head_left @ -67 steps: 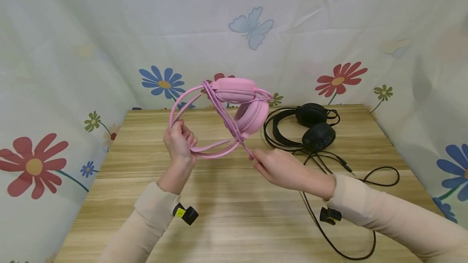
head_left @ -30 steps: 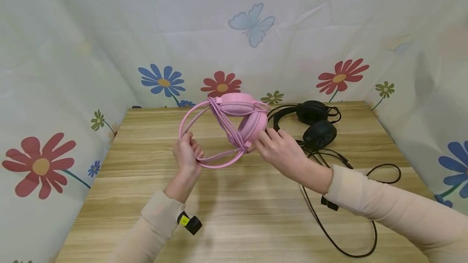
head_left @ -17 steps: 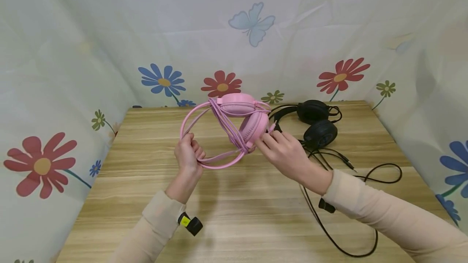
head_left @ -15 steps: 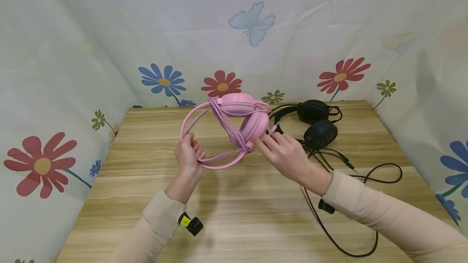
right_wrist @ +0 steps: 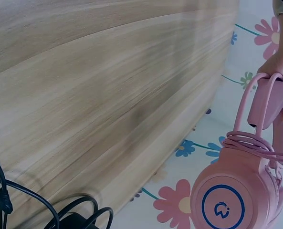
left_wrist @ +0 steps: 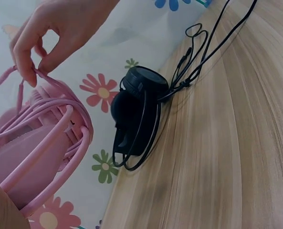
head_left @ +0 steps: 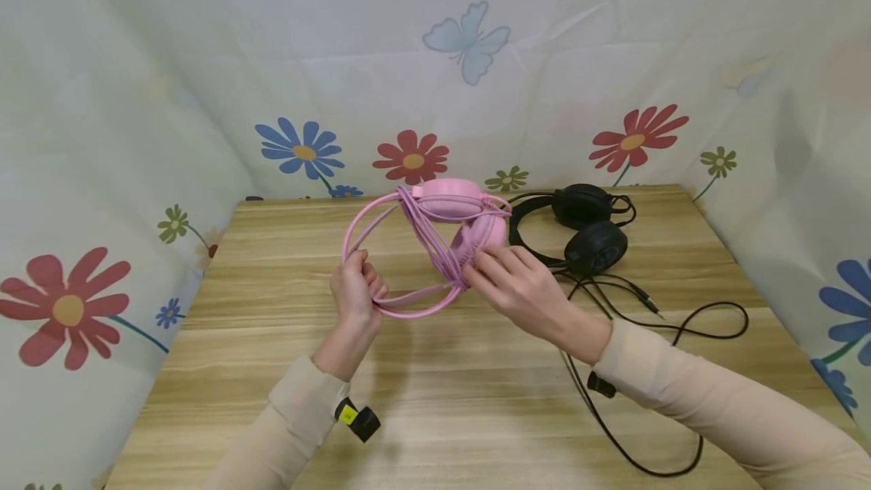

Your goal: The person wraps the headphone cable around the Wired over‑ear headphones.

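Held up over the table are pink headphones [head_left: 449, 191], their purple-pink cable [head_left: 425, 237] wound in several turns across both arms of the headband. My left hand [head_left: 355, 289] grips the headband at its top, on the left. At the lower ear cup, my right hand [head_left: 520, 289] pinches the cable's loose end between thumb and finger. Past those fingers, the left wrist view shows a pink plug [left_wrist: 6, 75] with a metal tip and a second short end hanging down. The right wrist view shows an ear cup [right_wrist: 221, 207] with a blue ring logo.
Black headphones [head_left: 595, 248] lie at the table's back right. Their black cable [head_left: 687, 331] loops forward and right over the wooden table [head_left: 435, 414], passing under my right forearm. A flower-printed cloth [head_left: 327, 59] stands behind and at both sides.
The pink headphones have come down slightly and to the right. My right hand has moved from below them up to the lower ear cup. The plug above its fingers has dropped from the head view.
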A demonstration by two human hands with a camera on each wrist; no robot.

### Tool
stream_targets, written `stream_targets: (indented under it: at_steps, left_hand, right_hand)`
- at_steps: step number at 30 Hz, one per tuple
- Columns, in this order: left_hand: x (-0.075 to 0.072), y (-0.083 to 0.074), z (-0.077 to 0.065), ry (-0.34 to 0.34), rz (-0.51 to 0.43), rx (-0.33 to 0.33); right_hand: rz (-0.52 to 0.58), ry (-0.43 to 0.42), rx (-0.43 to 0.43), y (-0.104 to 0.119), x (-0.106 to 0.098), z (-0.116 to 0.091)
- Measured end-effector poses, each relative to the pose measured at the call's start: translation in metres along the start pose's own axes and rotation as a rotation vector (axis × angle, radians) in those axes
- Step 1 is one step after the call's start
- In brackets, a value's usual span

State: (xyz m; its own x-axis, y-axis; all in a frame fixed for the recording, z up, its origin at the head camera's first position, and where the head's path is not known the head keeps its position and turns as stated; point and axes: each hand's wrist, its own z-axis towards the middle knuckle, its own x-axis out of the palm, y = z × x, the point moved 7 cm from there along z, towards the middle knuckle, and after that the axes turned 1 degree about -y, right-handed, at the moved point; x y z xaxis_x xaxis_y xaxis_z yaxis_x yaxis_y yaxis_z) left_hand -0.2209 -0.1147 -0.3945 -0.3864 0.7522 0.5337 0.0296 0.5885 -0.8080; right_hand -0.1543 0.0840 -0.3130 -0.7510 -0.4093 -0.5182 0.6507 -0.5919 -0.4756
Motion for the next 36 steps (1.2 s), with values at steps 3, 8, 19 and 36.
stream_targets:
  at_steps: [3, 8, 19, 36]
  left_hand:
    - [0.001, 0.002, -0.001, 0.005, 0.0, 0.002]
    - [0.002, 0.003, -0.003, 0.013, 0.006, 0.003]
    - [0.004, 0.006, -0.008, 0.092, -0.002, -0.02]
    - [0.011, 0.005, -0.017, 0.135, -0.017, -0.033]
  right_hand:
    - [0.006, 0.023, -0.01, 0.0, 0.003, 0.0]
    - [0.03, 0.125, -0.005, -0.003, 0.012, 0.0]
    - [0.148, 0.163, 0.026, -0.007, 0.023, 0.001]
    - [0.214, 0.146, 0.082, -0.011, 0.018, 0.005]
